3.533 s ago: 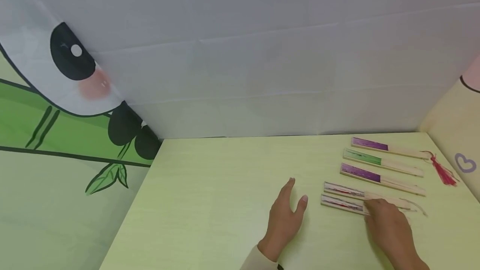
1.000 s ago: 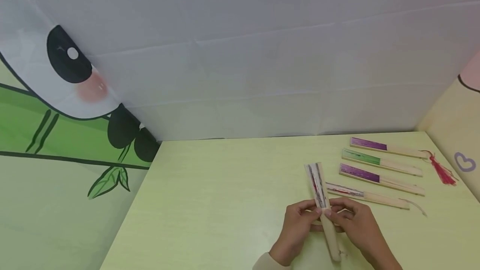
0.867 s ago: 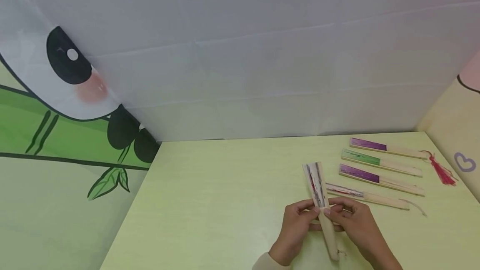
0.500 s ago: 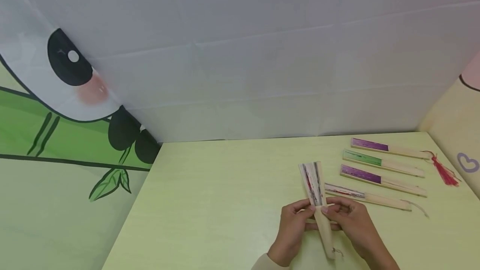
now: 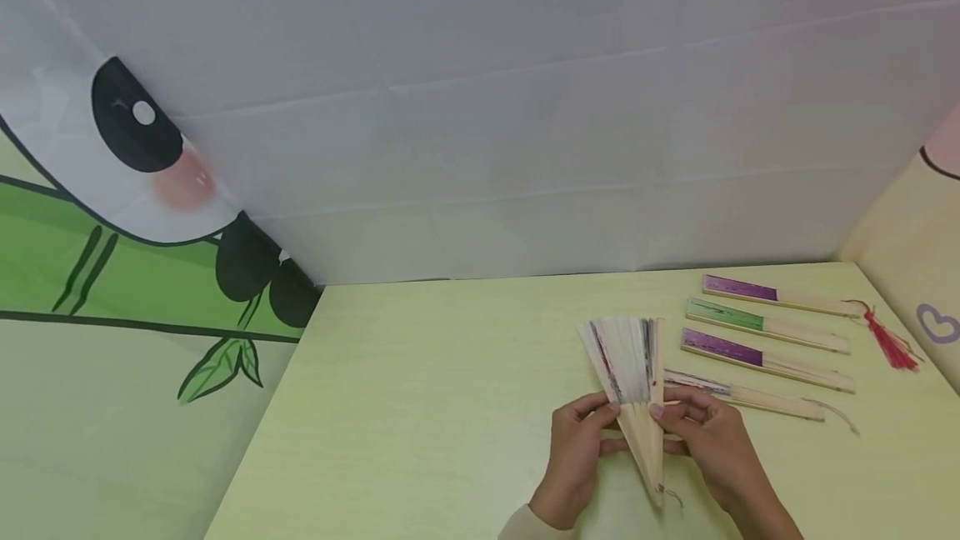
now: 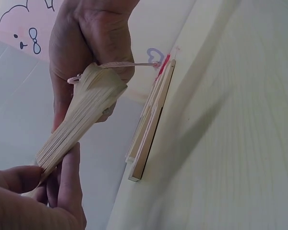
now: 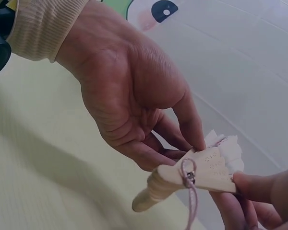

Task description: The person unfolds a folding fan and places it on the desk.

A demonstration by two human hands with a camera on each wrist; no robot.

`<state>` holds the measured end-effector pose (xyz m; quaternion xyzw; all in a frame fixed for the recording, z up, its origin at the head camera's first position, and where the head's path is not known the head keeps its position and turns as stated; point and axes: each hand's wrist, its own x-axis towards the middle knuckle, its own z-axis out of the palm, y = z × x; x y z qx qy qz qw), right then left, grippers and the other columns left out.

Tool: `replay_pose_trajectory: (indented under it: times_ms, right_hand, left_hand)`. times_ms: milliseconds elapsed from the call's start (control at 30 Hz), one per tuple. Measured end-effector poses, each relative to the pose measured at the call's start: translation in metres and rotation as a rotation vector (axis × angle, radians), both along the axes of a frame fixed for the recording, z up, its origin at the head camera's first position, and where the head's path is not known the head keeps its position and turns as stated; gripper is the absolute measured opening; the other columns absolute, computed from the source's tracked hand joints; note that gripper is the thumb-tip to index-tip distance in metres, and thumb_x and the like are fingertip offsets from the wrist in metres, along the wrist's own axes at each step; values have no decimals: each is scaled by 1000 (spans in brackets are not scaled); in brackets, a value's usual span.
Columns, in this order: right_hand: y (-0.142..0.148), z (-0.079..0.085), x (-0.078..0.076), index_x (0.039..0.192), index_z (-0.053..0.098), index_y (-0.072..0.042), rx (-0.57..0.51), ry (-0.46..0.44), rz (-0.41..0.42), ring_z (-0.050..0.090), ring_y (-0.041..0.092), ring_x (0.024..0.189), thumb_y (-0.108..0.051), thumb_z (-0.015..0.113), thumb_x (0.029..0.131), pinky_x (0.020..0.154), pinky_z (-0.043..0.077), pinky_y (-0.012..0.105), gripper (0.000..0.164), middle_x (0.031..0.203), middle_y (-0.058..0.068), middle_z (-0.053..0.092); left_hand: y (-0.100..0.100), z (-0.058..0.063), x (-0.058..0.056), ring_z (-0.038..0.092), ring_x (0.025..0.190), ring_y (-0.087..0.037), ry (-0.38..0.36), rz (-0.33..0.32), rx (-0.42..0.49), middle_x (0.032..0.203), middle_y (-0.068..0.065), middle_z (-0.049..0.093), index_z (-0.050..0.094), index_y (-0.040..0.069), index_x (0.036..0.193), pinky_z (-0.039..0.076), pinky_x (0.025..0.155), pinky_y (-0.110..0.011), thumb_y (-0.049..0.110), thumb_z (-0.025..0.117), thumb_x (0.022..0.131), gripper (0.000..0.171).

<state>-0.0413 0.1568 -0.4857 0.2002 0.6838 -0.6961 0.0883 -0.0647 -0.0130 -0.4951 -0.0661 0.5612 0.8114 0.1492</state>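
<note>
Between both hands a folding fan (image 5: 628, 365) is partly spread, its pale printed leaf fanned upward and its wooden ribs meeting at the bottom. A short cord loop hangs from its pivot, clear in the right wrist view beside the ribs (image 7: 201, 175). My left hand (image 5: 573, 452) pinches the left outer rib between thumb and fingers. The right outer rib is pinched the same way by my right hand (image 5: 708, 448). In the left wrist view the ribs (image 6: 79, 117) are seen from the pivot end. The fan is held above the table.
To the right on the pale table (image 5: 405, 407) lie folded fans: a purple one (image 5: 738, 288) with a red tassel (image 5: 888, 342), a green one (image 5: 723, 313), another purple one (image 5: 720, 347), and a white printed one (image 5: 776, 402) partly behind my right hand. A grey wall sheet (image 5: 480, 148) stands behind.
Earlier my right hand reached to the nearest folded fan while my left was free. Both hands then held that fan upright; its ribs have since spread, my left hand moving left.
</note>
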Motion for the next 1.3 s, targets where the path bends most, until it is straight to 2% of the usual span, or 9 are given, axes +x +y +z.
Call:
replay_pose_trajectory:
  times_ms: [200, 433, 667, 967, 1300]
  right_hand:
    - [0, -1, -2, 139, 57, 5, -19, -14, -20, 68, 8, 88, -10, 72, 102, 74, 64, 30, 43, 93, -4, 69]
    - [0, -2, -3, 138, 56, 8, -69, 1, -67, 72, 6, 87, -6, 69, 102, 76, 65, 29, 40, 90, -6, 72]
    - [-2, -3, -6, 131, 62, 3, -120, 13, -130, 74, 8, 84, -4, 69, 102, 77, 66, 30, 30, 87, -9, 75]
    - [-5, 0, -9, 131, 57, 3, -125, 14, -179, 74, 7, 82, -5, 68, 103, 76, 65, 28, 31, 85, -12, 75]
    - [-8, 1, -10, 121, 55, -1, -152, 59, -240, 71, 5, 84, -3, 66, 103, 77, 66, 29, 21, 82, -10, 69]
  left_hand:
    - [-1, 1, -1, 68, 79, -12, -9, 52, -5, 88, -8, 70, 72, -14, 116, 63, 62, -24, -1, 66, 94, 26]
    - [-3, 0, -4, 68, 80, -14, -8, 114, 0, 88, -9, 68, 73, -13, 113, 64, 64, -26, 1, 67, 94, 24]
    - [-5, -1, -6, 69, 83, -15, -5, 164, -2, 94, -11, 70, 72, -13, 117, 65, 65, -27, 3, 66, 97, 27]
    - [-7, -1, -6, 68, 87, -17, -7, 219, 30, 100, -14, 68, 67, -15, 124, 66, 71, -30, 3, 63, 100, 30]
    - [-11, -5, -8, 63, 89, -16, -9, 276, 51, 101, -11, 64, 65, -15, 128, 65, 71, -26, 2, 61, 102, 31]
